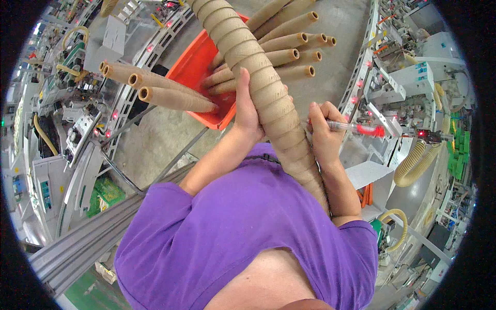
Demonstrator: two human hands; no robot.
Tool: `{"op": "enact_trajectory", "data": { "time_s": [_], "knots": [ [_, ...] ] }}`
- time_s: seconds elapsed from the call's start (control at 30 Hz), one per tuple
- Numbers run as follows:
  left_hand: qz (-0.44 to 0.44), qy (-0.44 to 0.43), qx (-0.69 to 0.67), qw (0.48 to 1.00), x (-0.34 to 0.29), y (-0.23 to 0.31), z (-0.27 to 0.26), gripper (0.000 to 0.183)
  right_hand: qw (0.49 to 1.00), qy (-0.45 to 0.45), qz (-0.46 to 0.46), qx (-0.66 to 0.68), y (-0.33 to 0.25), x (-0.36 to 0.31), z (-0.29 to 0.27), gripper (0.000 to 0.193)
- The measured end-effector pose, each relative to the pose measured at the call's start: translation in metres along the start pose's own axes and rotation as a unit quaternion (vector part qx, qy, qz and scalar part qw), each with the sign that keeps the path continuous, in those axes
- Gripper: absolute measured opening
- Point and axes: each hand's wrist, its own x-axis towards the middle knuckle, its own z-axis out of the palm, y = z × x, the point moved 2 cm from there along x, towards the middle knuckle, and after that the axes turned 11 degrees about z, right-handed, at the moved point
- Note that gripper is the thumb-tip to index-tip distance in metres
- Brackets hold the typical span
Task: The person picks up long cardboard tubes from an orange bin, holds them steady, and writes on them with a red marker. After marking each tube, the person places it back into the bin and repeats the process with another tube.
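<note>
A long brown tube (263, 77) with ridged, spiral-looking bands slants from the top of the view down against my torso. Small handwritten marks run along its surface. My left hand (249, 112) grips the tube from its left side, thumb lying up along it and the other fingers mostly hidden behind. Close by the tube's right side, my right hand (325, 132) is closed around a clear pen (356, 127) with a red end pointing away to the right. The pen's tip is hidden by my fingers.
Beyond the tube, an orange-red bin (188, 59) stands on the grey floor, with several brown tubes (173, 95) leaning out on both sides. Machine rows with red lights (398, 85) flank the aisle. A metal rail (98, 240) runs at my left, and a ribbed hose (411, 163) hangs at right.
</note>
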Motion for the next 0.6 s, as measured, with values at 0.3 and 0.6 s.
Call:
{"op": "enact_trajectory", "data": {
  "time_s": [0.3,0.6],
  "knots": [
    [0.033,-0.026,0.013,0.999,0.019,0.013,-0.003,0.075,0.968,-0.1,-0.162,-0.162,-0.02,-0.013,0.01,0.03],
    [0.032,-0.009,0.009,0.999,0.019,0.014,-0.007,0.075,0.98,-0.083,-0.117,-0.138,-0.012,-0.01,0.011,0.031]
  ]
}}
